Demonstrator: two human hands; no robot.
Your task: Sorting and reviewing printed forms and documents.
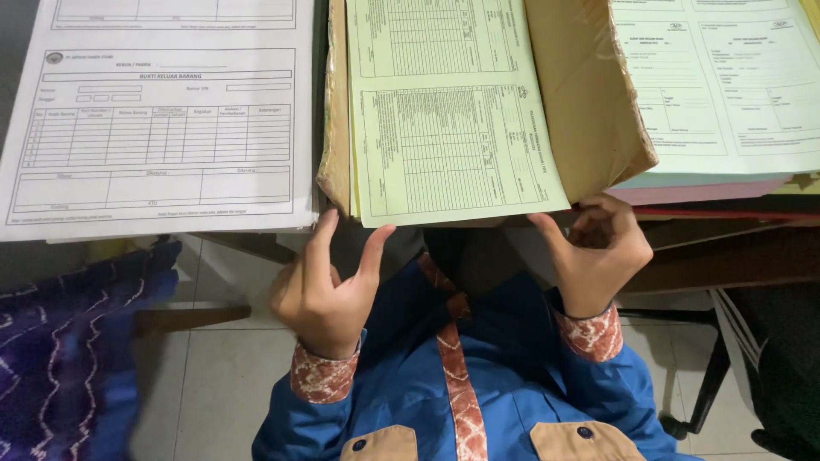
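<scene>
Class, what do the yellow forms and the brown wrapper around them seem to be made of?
Yellow forms: thin matte paper, printed; sheet edges show stacked. Brown wrapper: likely kraft paper, creased, with a slight sheen, perhaps a plastic film. The left hand touches the forms' edge.

One camera sits on my head and looks steeply down, close in. It faces the near edge of the desk at the top, my left hand (323,294) and right hand (598,252) mid-frame, and my chest and the floor below.

left hand (325,294) at yellow form stack (448,119), right hand (598,248) beneath
</scene>
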